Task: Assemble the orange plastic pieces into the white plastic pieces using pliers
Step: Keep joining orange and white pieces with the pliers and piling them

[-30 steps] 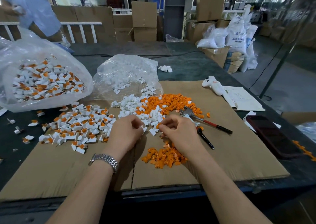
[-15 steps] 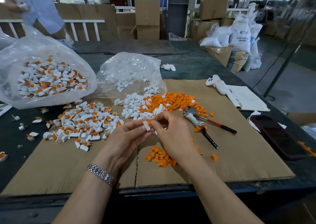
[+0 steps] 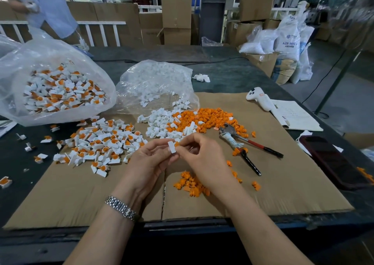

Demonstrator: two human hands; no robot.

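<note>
While raised just above the cardboard sheet (image 3: 283,183) on the table (image 3: 232,76), left hand (image 3: 148,161) pinching a white piece (image 3: 172,147) between thumb and fingertips, fingers curled around it. Right hand (image 3: 202,153) meeting it from the right, thumb and forefinger pinched on a small orange piece (image 3: 177,143) pressed against the white piece's side. Metal watch (image 3: 121,208) on the left wrist.

Pliers (image 3: 242,143) lying untouched on the cardboard just right of the hands, red-and-black handles spread, head pointing toward the far pile of loose orange pieces (image 3: 210,117). Beside that pile, touching it on the left, a heap of loose white pieces (image 3: 162,123) spilling from a clear bag (image 3: 155,78). Near the right wrist, a smaller cluster of orange pieces (image 3: 190,183). Left of the hands, a spread of assembled white-and-orange parts (image 3: 101,143); more of the same inside a larger clear bag (image 3: 56,86) at far left.

Further right: white handheld device (image 3: 259,99) resting on a paper booklet (image 3: 295,116), dark phone (image 3: 332,161) near the table edge.
</note>
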